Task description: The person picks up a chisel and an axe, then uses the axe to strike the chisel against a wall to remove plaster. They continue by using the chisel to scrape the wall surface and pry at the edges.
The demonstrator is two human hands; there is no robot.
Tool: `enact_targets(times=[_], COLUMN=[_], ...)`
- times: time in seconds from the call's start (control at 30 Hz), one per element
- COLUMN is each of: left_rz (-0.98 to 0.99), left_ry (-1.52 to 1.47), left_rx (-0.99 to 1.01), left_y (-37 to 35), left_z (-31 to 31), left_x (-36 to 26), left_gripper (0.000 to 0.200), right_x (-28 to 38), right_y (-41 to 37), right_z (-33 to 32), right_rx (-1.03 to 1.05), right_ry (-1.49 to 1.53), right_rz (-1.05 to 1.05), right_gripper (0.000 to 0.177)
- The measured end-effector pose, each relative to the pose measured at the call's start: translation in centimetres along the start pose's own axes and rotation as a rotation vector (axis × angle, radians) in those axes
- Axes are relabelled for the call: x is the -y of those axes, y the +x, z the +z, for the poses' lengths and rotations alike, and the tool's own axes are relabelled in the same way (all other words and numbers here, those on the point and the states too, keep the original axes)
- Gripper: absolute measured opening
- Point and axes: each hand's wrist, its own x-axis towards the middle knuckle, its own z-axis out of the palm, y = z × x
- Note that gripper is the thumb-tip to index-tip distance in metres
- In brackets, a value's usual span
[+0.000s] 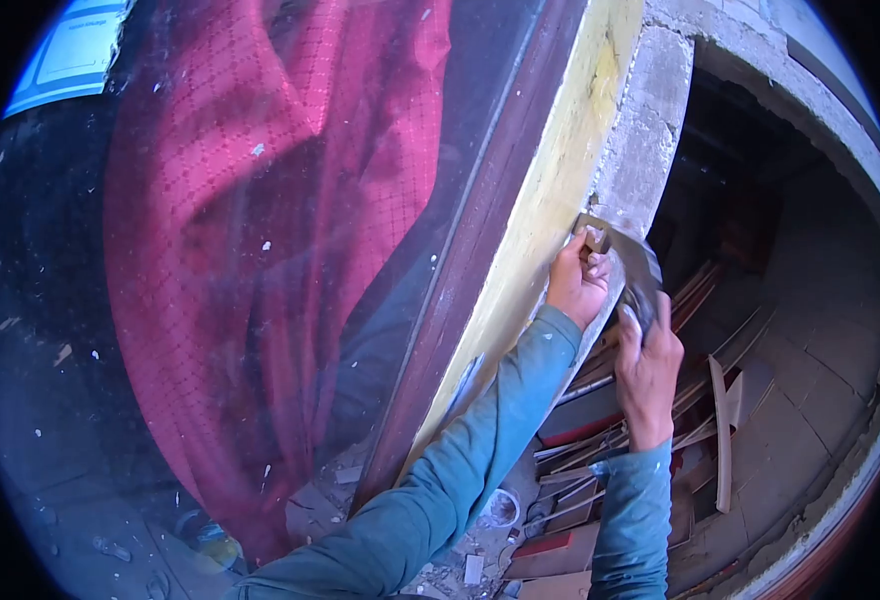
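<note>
My left hand [582, 285] is raised to the edge of the wall, its thumb and fingers pinching a small brown squared piece [590, 228]. The piece lies against the rough grey plaster strip [645, 130] beside the yellow-painted band [545, 210]. Just to the right, my right hand [650, 375] is wrapped round a tool with a flat grey metal blade [636, 262]. That blade slants up to the brown piece and overlaps its edge in this view. My right palm and fingers hide the tool's handle.
A window pane with a red curtain [280, 200] behind it fills the left, edged by a dark maroon frame [460, 240]. Right of the wall edge is a dark opening with long wooden strips [722, 435] piled inside. Below lie a whitish bucket [500, 508] and rubble [473, 568].
</note>
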Motion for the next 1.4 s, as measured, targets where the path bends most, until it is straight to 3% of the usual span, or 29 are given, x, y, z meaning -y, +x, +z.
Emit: enact_targets(times=[0.03, 0.17, 0.27, 0.37, 0.47, 0.67, 0.77, 1.07, 1.27, 1.4], left_rz=[0.021, 0.03, 0.05, 0.01, 0.035, 0.07, 0.13, 0.355, 0.341, 0.326], left_ry=[-0.001, 0.048, 0.159, 0.821, 1.016, 1.074, 0.904, 0.85, 0.793, 0.828], left_rx=[-0.081, -0.093, -0.156, -0.187, -0.154, -0.115, -0.062, -0.186, -0.21, -0.201], left_y=[-0.1, -0.7, -0.9, -2.0, -3.5, -4.0, -2.2, 0.6, 1.2, 1.8], left_z=[0.1, 0.6, 0.8, -0.9, -2.1, -2.0, -2.7, -3.8, -3.3, -3.8], left_x=[0.2, 0.5, 0.9, 2.0, 2.6, 4.6, 5.6, 6.8, 6.6, 6.4], left_gripper=[0.012, 0.012, 0.014, 0.021, 0.022, 0.022, 0.022, 0.021, 0.019, 0.019], right_x=[-0.3, 0.9, -1.1, -1.4, -1.1, -4.9, -7.9, -15.1, -16.0, -15.9], right_y=[0.3, -0.2, -1.8, -3.6, -5.2, -8.3, -8.8, -8.9, -9.1, -8.3], right_z=[0.2, -0.8, -0.1, -0.2, -1.0, -0.3, -0.3, -1.1, -0.6, -0.4], right_rx=[0.047, 0.058, -0.066, -0.143, -0.146, -0.182, -0.121, -0.036, -0.051, -0.11], right_ry=[-0.077, 0.006, 0.107, 0.463, 0.578, 0.766, 0.941, 1.32, 1.424, 1.328], right_rz=[0.049, 0.119, 0.226, 0.374, 0.512, 0.597, 0.605, 0.596, 0.506, 0.391], right_gripper=[0.032, 0.03, 0.034, 0.034, 0.035, 0.046, 0.049, 0.05, 0.052, 0.056])
